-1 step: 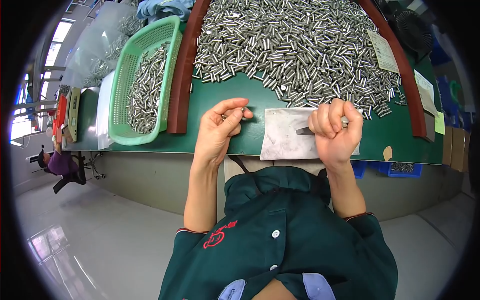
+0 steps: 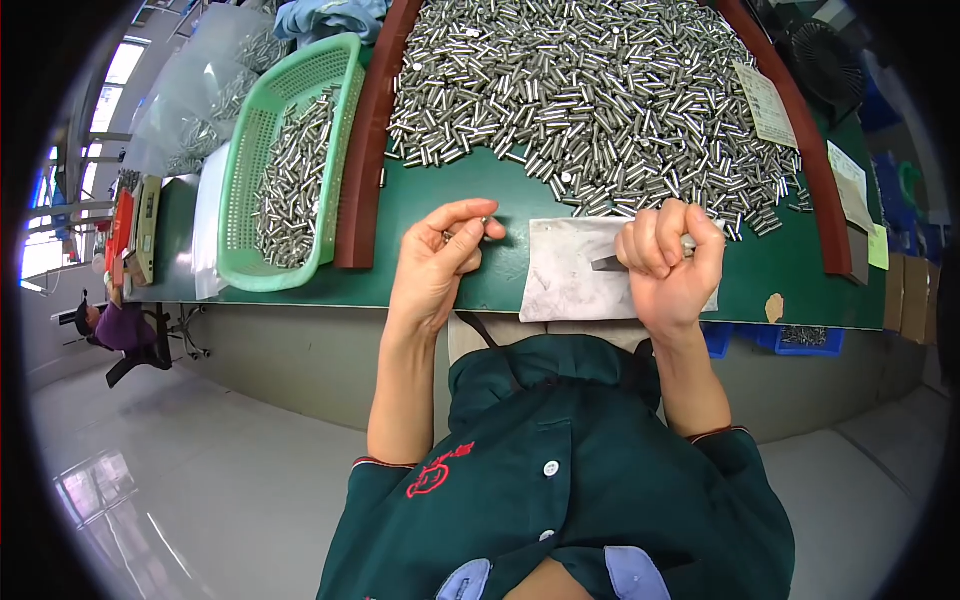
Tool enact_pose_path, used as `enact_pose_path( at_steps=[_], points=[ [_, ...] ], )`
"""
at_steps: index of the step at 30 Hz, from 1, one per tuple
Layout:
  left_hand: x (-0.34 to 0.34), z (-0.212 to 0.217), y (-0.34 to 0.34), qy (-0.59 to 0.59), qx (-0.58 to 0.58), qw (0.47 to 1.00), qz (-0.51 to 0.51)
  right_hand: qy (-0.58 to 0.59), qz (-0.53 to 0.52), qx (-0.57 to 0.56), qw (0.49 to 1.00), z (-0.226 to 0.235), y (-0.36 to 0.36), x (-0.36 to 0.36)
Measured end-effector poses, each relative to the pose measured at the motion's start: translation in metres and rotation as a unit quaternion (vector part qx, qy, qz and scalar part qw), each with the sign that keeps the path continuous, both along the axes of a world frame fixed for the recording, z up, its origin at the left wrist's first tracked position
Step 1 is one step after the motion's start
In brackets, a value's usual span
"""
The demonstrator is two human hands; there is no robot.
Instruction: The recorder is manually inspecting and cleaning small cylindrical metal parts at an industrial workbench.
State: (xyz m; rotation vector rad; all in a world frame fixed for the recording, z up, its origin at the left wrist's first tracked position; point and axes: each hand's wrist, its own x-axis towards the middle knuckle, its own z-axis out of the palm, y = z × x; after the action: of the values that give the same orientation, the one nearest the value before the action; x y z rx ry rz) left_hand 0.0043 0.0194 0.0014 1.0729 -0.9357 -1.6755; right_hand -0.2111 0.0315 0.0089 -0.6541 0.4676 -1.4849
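My left hand point(image 2: 438, 258) is closed over the green table, with a small metal pin point(image 2: 485, 222) pinched between thumb and fingertips; much of the pin is covered. To its right, my right hand point(image 2: 672, 258) makes a fist around a tool with a flat dark blade point(image 2: 606, 264). That blade points left out of the fist, and the grip is mostly hidden by my fingers. Beneath the tool lies a smudged white cloth point(image 2: 560, 275). Beyond both hands spreads a large heap of short shiny metal pins point(image 2: 590, 110).
Dark red rails point(image 2: 362, 190) flank the heap. A green plastic basket point(image 2: 230, 230) holding pins stands left, beside clear bags point(image 2: 190, 110). Paper labels point(image 2: 765, 105) and a black fan point(image 2: 828, 60) are right. Blue bins point(image 2: 805, 348) sit below the table. Another person point(image 2: 125, 330) sits far left.
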Motion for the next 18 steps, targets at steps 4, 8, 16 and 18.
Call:
enact_pose_path(
  at_steps=[4, 8, 16, 18],
  points=[
    [-0.006, 0.000, 0.003, -0.008, -0.032, 0.999, -0.007, 0.009, -0.051, 0.010, 0.999, -0.001, 0.008, 0.000],
    [-0.004, -0.005, 0.011, -0.068, -0.023, 0.997, 0.015, 0.013, -0.058, 0.015, 0.998, -0.025, 0.011, 0.006],
    [-0.011, 0.002, 0.019, -0.110, -0.050, 0.992, 0.043, 0.120, -0.044, -0.037, 0.991, 0.007, 0.023, 0.005],
    [-0.016, 0.004, 0.016, -0.139, -0.042, 0.988, 0.054, 0.118, -0.039, -0.045, 0.991, 0.005, 0.020, 0.002]
  ],
)
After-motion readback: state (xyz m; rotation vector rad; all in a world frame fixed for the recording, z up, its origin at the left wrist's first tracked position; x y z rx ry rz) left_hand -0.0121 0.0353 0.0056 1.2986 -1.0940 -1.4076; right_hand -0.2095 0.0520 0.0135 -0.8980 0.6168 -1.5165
